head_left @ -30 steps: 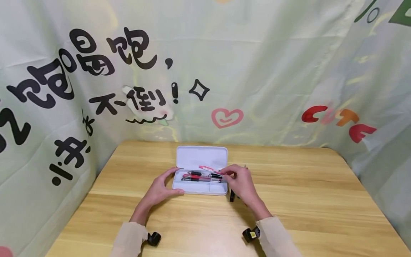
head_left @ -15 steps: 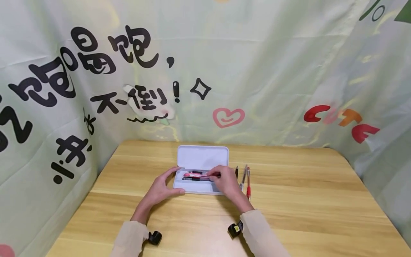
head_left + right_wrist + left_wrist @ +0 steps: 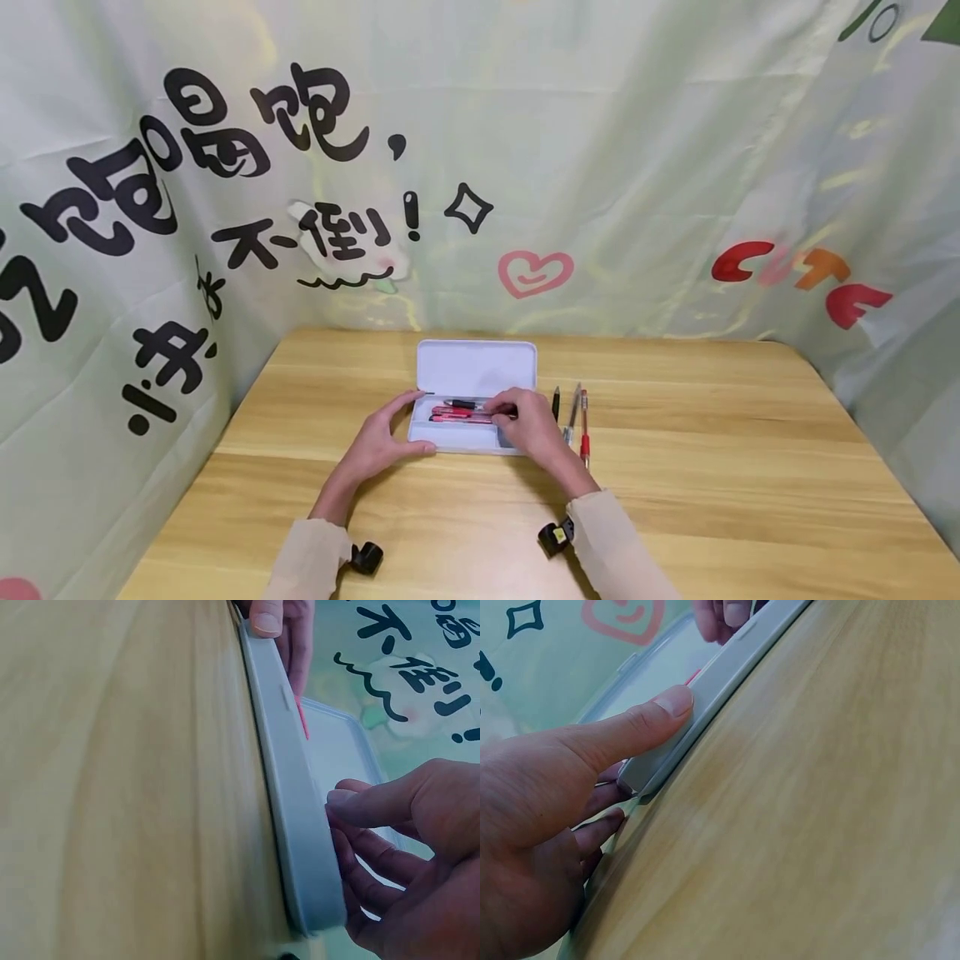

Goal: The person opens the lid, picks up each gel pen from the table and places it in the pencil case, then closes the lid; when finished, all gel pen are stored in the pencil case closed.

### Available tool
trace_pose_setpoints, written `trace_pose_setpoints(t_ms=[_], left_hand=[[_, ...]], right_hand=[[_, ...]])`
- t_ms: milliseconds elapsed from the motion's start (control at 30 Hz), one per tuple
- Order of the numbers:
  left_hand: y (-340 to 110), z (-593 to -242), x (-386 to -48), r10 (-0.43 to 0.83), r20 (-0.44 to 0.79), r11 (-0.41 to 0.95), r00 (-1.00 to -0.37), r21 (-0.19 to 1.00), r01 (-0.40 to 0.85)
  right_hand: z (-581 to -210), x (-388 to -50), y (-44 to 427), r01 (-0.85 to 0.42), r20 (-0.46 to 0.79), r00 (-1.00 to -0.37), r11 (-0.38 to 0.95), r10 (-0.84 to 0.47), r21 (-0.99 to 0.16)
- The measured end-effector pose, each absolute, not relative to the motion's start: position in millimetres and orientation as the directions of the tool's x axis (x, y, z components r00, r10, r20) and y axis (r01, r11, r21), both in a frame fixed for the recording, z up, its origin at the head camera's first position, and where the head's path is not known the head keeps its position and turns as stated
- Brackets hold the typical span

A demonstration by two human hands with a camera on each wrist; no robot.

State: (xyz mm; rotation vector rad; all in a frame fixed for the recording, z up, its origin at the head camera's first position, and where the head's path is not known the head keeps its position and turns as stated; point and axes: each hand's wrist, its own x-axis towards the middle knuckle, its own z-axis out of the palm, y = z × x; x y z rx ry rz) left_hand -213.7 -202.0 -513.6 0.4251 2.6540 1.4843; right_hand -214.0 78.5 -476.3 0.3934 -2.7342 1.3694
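Observation:
A pale lilac pencil case (image 3: 459, 441) stands on the table with its lid (image 3: 477, 367) raised. My left hand (image 3: 381, 433) grips the case's left end, thumb on the front wall (image 3: 712, 694) and fingers behind. Inside, a black-gripped pen (image 3: 461, 404) and red and pink pens (image 3: 459, 418) lie lengthwise in the back compartment. My right hand (image 3: 531, 427) reaches over the right end, thumb and fingertips pinching the end of a pinkish pen; the fingers cover the pens' right ends. In the right wrist view the case wall (image 3: 300, 817) hides what the fingertips touch.
Right of the case lie a black pen (image 3: 556, 405), a clear pen (image 3: 573, 414) and a red pen (image 3: 585, 429) on the wooden table (image 3: 712, 467). A printed curtain (image 3: 622, 167) hangs behind the table's back edge.
My right hand has moved left with the pink pen, from above the case's right end into it. The pink pen now lies lower, among the others. The left hand keeps its grip.

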Motion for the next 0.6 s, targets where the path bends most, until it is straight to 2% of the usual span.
trace_pose_setpoints(t_ms=[267, 600], left_hand=[[-202, -517, -211, 0.267, 0.056, 0.495, -0.962, 0.849, 0.187], [-203, -515, -211, 0.27, 0.054, 0.495, -0.961, 0.848, 0.187]], right_hand=[[-464, -206, 106, -0.286, 0.242, -0.958, 0.559, -0.153, -0.778], [-461, -190, 159, -0.228, 0.241, -0.968, 0.619, -0.064, -0.751]])
